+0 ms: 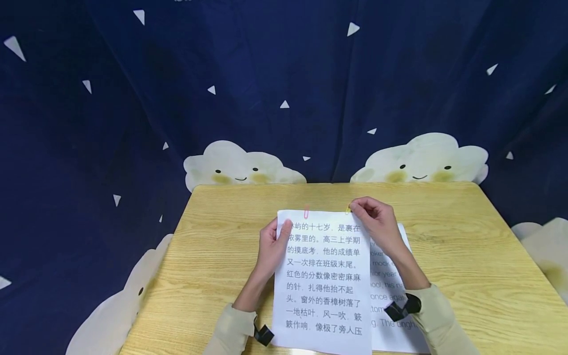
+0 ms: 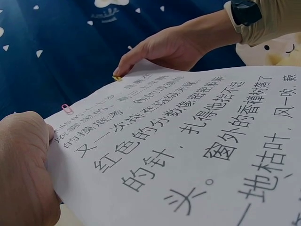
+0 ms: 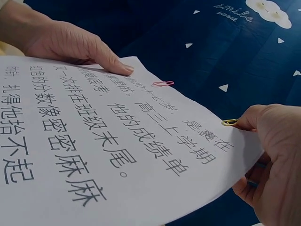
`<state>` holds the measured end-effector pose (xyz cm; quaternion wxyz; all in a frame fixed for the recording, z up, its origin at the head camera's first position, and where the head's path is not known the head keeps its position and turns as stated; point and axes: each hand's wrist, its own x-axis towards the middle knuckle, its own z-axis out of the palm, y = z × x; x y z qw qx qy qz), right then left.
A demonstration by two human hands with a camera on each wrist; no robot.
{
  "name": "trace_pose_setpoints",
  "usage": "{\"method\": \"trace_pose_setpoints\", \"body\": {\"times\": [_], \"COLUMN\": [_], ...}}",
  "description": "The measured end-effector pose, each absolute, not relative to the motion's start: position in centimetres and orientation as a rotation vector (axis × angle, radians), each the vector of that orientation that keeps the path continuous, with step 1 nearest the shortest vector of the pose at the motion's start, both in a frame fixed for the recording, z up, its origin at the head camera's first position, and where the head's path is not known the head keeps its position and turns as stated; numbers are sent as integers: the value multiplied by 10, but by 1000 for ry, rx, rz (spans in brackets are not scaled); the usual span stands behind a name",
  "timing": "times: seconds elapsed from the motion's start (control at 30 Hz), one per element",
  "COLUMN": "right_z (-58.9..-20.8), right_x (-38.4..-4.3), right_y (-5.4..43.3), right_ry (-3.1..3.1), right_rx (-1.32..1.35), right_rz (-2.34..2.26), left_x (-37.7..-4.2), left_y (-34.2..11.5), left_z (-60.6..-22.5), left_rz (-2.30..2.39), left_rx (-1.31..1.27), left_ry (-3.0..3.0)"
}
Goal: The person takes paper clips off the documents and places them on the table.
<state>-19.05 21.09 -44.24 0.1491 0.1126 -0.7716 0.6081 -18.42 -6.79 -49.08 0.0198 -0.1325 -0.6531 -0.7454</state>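
Note:
A white sheet of paper [image 1: 321, 281] with large printed Chinese text is held up, tilted, above the table. My left hand [image 1: 271, 246] grips its upper left edge, thumb on the printed face and fingers behind. A pink paper clip [image 1: 306, 212] sits on the top edge, near the left corner. At the upper right corner, my right hand [image 1: 377, 219] pinches a yellow paper clip [image 3: 229, 122] that overlaps the top edge. In the right wrist view the other right fingers curl below the paper's corner.
Another sheet with English text [image 1: 395, 315] lies on the wooden table [image 1: 222, 236], partly covered by the held sheet and right forearm. A dark blue curtain [image 1: 266, 59] with white triangles and smiling clouds hangs behind the table. Black wrist cameras [image 1: 264, 335] sit on both sleeves.

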Motion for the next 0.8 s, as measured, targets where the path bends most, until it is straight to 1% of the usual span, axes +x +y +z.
{"method": "trace_pose_setpoints", "body": {"times": [0.4, 0.8], "right_z": [-440, -447], "right_x": [-189, -188], "right_y": [223, 236], "right_ry": [-2252, -2313], "right_rx": [292, 335], "right_rz": [1734, 1659], "left_x": [-185, -186], "left_y": [-70, -72], "left_z": [-491, -492], "left_rz": [-2317, -2315], "left_rx": [-409, -381], "left_ry": [-2021, -2033]}}
